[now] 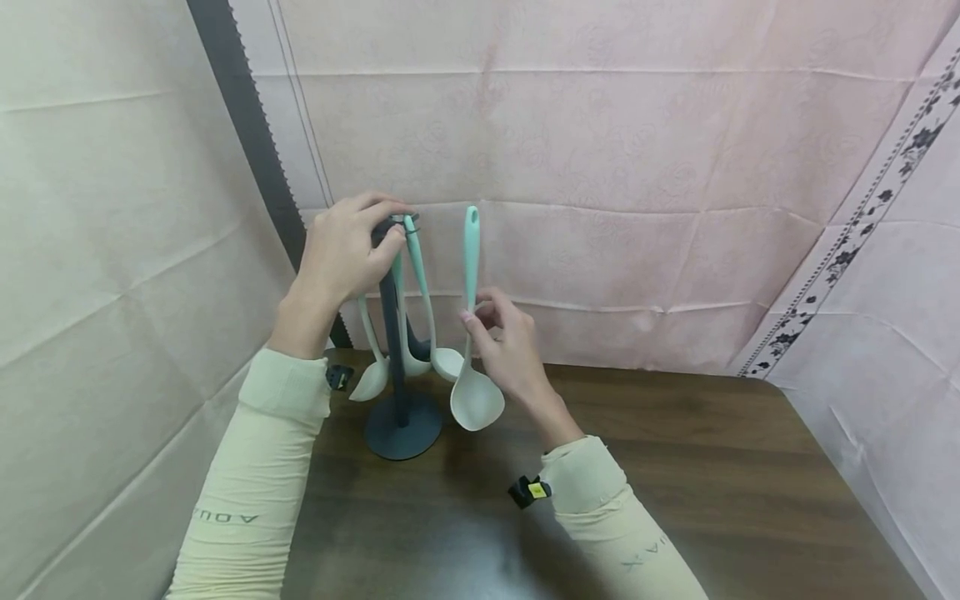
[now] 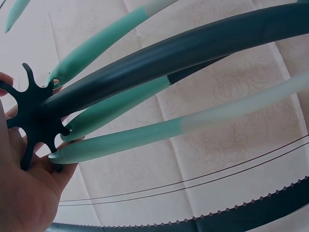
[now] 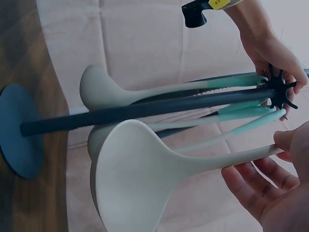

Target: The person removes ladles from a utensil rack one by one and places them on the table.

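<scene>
My left hand grips the hooked top of a dark utensil stand, its thumb in front and its fingers over the top. In the left wrist view the star-shaped hook ring lies against that palm. Several utensils with mint-green handles hang from it, among them a pale ladle on the right and another pale utensil on the left. My right hand pinches a white ladle at its pale shaft, just beside the stand. This ladle's handle points up, its bowl hanging above the table.
The stand's round base rests on a brown wooden table, near its back left part. Pale cloth hangs behind the table and on both sides. A dark utensil head shows behind the stand's pole.
</scene>
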{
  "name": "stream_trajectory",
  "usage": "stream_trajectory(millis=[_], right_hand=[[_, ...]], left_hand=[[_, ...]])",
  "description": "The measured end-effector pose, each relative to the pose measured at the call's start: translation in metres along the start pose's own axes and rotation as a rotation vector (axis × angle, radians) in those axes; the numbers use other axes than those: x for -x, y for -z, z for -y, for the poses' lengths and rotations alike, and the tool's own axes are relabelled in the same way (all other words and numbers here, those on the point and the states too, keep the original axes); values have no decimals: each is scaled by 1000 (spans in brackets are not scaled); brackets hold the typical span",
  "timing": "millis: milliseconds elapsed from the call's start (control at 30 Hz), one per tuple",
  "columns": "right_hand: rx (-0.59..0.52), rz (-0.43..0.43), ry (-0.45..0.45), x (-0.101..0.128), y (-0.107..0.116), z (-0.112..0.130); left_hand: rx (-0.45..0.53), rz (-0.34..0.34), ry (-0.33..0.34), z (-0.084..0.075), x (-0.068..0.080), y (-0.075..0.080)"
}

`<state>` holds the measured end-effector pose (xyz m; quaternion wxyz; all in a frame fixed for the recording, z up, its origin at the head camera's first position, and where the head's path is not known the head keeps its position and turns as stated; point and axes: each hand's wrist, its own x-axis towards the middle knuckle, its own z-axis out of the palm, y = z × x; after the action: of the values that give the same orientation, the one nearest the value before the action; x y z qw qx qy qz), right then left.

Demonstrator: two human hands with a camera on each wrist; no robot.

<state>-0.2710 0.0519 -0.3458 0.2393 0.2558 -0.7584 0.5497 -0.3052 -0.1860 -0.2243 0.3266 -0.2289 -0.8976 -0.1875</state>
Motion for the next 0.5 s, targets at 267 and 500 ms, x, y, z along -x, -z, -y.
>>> stream_trajectory(millis=[267,500], right_hand=[[72,-24,-7,2,18,-5],[161,6,-1,0,33,-9]], left_hand=[[-7,4,-2,0,-2,-1],[1,0,-2,0,-2,0]])
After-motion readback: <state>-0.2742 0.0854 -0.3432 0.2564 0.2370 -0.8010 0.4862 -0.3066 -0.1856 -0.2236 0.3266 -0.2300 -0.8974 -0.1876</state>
